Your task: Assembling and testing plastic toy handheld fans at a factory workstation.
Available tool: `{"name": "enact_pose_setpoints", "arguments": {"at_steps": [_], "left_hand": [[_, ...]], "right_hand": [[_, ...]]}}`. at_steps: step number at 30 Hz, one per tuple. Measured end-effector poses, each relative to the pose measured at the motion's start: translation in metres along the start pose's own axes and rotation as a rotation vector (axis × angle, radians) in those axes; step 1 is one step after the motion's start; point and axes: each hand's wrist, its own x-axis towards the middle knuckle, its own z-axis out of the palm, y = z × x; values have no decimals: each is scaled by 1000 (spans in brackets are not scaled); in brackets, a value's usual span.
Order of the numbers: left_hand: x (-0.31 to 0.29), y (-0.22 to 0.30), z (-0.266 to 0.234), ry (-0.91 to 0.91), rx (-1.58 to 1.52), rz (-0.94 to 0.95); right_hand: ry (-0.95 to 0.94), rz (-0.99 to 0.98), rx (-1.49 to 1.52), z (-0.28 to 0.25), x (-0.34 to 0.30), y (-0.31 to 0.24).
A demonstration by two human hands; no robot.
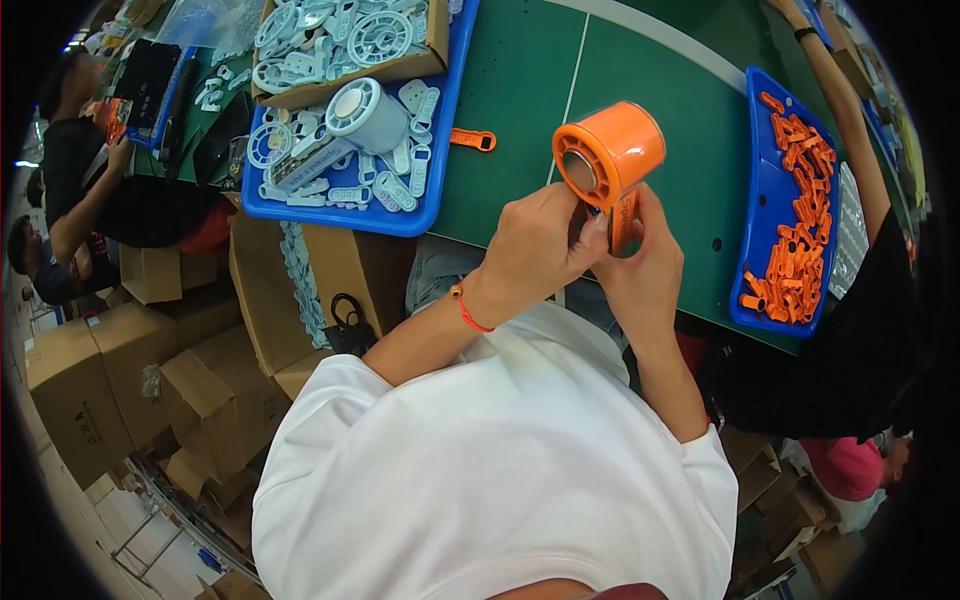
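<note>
Pinching this orange reel (pixel 622 170) by its handle (pixel 626 220) between my left grip (pixel 540 235) and right grip (pixel 648 265), both curled on it. Drum (pixel 640 138)'s just beyond the two, handle-to-drum axis pointing away from me, spoked face (pixel 580 168) angled toward the left grip, which looks nearer. Exact contact's hidden tbh.

Brown cardboard boxes (pixel 78 395) at left
</note>
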Motion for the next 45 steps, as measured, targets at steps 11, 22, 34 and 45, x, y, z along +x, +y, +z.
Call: {"name": "enact_pose_setpoints", "arguments": {"at_steps": [11, 22, 34, 45], "left_hand": [[3, 7, -1, -31, 136, 143], [13, -15, 24, -112, -166, 80], [14, -10, 40, -209, -604, 92], [19, -21, 24, -302, -825, -238]], "right_hand": [[-3, -62, 131, -5, 7, 2], [-216, 96, 689, -15, 12, 47], [-388, 8, 825, -22, 15, 58], [-294, 287, 702, -14, 20, 64]]}}
